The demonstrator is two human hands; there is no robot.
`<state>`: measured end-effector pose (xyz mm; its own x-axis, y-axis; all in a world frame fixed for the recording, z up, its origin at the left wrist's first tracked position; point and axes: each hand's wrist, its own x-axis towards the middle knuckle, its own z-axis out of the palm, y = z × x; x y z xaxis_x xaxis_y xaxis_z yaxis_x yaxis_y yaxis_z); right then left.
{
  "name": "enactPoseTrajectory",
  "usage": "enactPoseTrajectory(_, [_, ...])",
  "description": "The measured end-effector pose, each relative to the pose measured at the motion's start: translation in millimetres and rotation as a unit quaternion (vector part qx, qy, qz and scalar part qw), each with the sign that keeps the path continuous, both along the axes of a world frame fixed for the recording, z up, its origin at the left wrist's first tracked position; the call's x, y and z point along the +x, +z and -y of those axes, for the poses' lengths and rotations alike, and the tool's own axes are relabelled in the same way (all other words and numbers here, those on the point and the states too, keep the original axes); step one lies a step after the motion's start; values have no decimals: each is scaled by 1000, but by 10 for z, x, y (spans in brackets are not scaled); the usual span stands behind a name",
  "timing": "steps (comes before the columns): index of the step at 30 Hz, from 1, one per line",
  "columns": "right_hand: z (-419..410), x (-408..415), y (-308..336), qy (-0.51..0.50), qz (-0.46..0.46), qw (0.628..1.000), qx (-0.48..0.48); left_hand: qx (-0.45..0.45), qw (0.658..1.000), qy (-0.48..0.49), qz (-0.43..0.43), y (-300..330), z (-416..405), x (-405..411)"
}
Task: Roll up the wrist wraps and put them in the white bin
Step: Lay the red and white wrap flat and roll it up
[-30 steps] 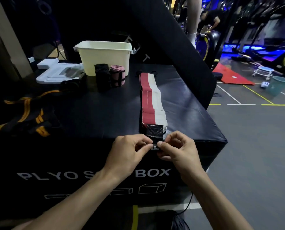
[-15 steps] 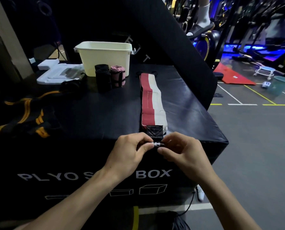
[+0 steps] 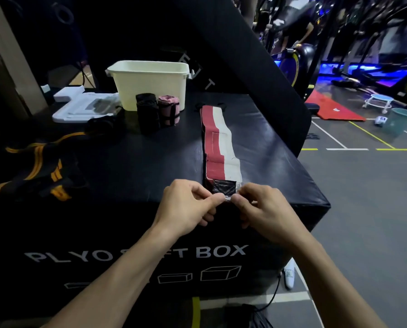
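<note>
A red and white wrist wrap [image 3: 218,143] lies flat and stretched out on the black plyo box [image 3: 138,166], running away from me. Its near end carries a black stitched patch at the box's front edge. My left hand [image 3: 186,207] and my right hand [image 3: 261,210] both pinch that near end between thumb and fingers, thumbs almost touching. Two rolled wraps, a black one [image 3: 147,113] and a pink one [image 3: 169,110], stand upright in front of the white bin [image 3: 150,85] at the back of the box.
A white lid or tray [image 3: 81,107] lies left of the bin. Black fabric with yellow stripes [image 3: 32,169] is heaped on the box's left side. A large black padded slab [image 3: 245,67] leans behind the box. Open gym floor lies to the right.
The wrap's near end has been folded over a little at the box's edge while both hands kept pinching it. The hands shifted only slightly.
</note>
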<state>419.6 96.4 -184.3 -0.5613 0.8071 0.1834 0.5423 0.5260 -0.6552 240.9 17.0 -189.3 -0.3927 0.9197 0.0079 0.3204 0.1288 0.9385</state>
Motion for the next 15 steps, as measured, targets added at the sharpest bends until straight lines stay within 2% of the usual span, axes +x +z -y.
enactPoseTrajectory(3, [-41, -36, 115, 16, 32, 998, -56, -20, 1000, -1, 3, 38, -7, -12])
enactPoseTrajectory(11, [-114, -136, 266, -8, 39, 972, -233, -89, 994, -10, -56, 155, -53, 22])
enactPoseTrajectory(15, [-135, -210, 268, -48, 20, 964, -259, -133, 989, -41, -58, 211, -83, -29])
